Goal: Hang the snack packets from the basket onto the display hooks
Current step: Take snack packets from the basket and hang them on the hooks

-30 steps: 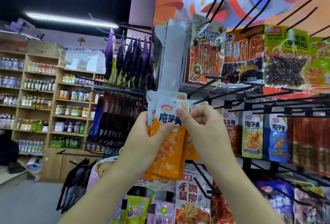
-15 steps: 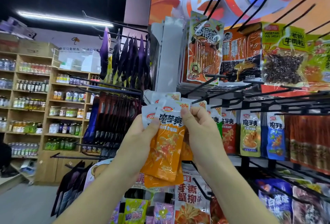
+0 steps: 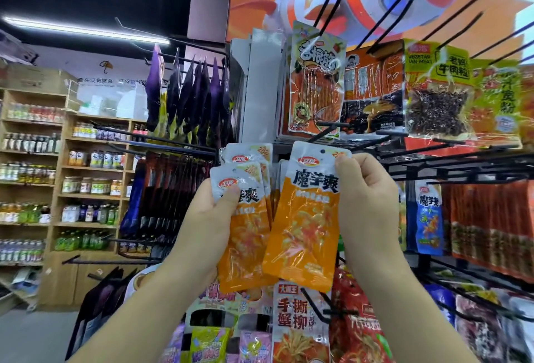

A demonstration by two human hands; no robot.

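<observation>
Orange-and-white plastic snack packets (image 3: 245, 235) are held in a small stack by the left hand (image 3: 208, 218), up in front of a shop rack. At the far left, wooden shelves (image 3: 89, 196) filled with bottles and jars are seen. Next to them, dark purple packets (image 3: 199, 96) are hung in a row from a rail. The stack is gripped with the thumb laid across the white tops, and the fingers are hidden behind. Just to its right, one more orange-and-white packet (image 3: 306, 224) is pinched at its top right corner by the right hand (image 3: 367, 206), whose fingers are curled. This packet is tilted a little, and the stack's edge is overlapped by it. Its small hole is close under the tip of a black metal display hook (image 3: 326, 134). Above, a big orange packet (image 3: 316, 88) is hung. Further right, a blue packet (image 3: 427, 218) and a row of red packets (image 3: 491, 224) are hung on more hooks.
</observation>
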